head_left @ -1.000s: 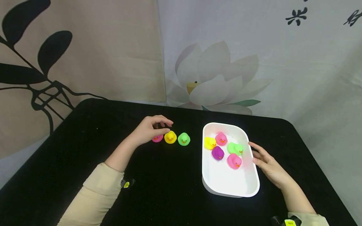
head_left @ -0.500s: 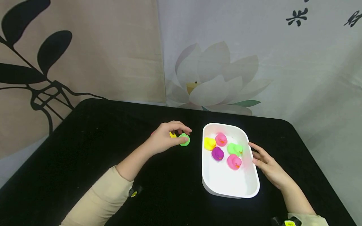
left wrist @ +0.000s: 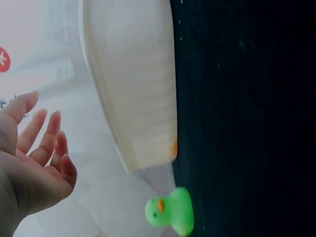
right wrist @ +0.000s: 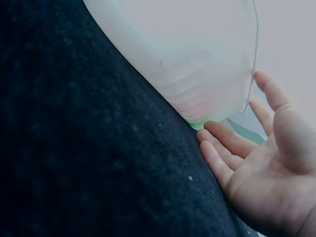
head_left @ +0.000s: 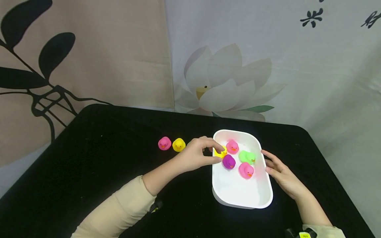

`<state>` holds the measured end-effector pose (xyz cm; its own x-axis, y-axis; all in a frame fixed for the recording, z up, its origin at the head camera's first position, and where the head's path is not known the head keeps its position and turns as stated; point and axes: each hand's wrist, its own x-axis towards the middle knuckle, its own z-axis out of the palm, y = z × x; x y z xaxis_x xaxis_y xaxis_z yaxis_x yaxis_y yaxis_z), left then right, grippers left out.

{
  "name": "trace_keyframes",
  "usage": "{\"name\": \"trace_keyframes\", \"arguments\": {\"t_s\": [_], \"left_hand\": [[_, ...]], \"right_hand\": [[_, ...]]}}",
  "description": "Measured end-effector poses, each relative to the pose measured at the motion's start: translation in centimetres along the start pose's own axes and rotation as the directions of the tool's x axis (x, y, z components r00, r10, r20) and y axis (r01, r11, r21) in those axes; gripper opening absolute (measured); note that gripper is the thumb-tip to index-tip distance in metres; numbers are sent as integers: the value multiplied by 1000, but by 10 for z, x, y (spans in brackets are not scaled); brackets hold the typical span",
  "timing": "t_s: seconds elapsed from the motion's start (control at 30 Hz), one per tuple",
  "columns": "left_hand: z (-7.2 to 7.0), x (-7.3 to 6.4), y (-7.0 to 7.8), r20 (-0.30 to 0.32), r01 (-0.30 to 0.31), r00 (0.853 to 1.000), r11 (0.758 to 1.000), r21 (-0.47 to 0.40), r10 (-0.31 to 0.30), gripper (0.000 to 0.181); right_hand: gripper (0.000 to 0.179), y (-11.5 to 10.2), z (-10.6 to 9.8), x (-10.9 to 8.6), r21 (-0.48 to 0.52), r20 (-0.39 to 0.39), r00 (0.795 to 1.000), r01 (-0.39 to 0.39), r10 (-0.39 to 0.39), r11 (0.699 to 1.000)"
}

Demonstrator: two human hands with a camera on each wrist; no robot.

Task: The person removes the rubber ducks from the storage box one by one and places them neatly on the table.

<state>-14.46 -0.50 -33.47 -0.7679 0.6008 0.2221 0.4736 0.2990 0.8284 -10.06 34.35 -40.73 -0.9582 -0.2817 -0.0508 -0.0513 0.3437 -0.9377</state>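
My left hand (head_left: 197, 153) hovers over the left rim of the white tray (head_left: 238, 195), thumb and fingers apart around the view of a yellow rubber duck (head_left: 223, 152). Nothing lies between them in the left wrist view, where the hand (left wrist: 37, 168) is loosely curved above the rim. A purple rubber duck (head_left: 229, 162) sits just by the thumb tip. On the right, my right hand (head_left: 284, 175) rests its extended fingertips against the tray's outer side. The right wrist view shows those fingers (right wrist: 229, 138) at the wall with an empty palm.
Two pink ducks (head_left: 246, 170) and a green duck (head_left: 247, 157) also sit in the tray. Left of it on the black table (head_left: 104, 158) stand a pink duck (head_left: 164, 143), a yellow duck (head_left: 179, 144) and a green duck (left wrist: 170, 212), mostly hidden by my left hand in the head view.
My left hand has passed rightward over the row of ducks, from the pink and yellow ones past the green one, to the tray's left rim. The right hand and tray stay put.
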Motion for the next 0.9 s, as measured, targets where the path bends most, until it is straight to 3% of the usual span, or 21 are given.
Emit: {"name": "trace_keyframes", "arguments": {"t_s": [0.3, 0.6, 0.9], "left_hand": [[26, 12, 9, 78, -45, 996, 997, -62, 50, 34], [51, 25, 12, 136, -67, 988, 998, -2, 67, 32], [66, 35, 11, 169, -82, 983, 995, 62, 70, 36]], "right_hand": [[59, 1, 0, 0, 3, -1, 1000, -1, 1, 1000], [59, 1, 1, -2, 12, -4, 1000, 2, -2, 1000], [58, 2, 0, -1, 11, 7, 1000, 24, -24, 1000]]}}
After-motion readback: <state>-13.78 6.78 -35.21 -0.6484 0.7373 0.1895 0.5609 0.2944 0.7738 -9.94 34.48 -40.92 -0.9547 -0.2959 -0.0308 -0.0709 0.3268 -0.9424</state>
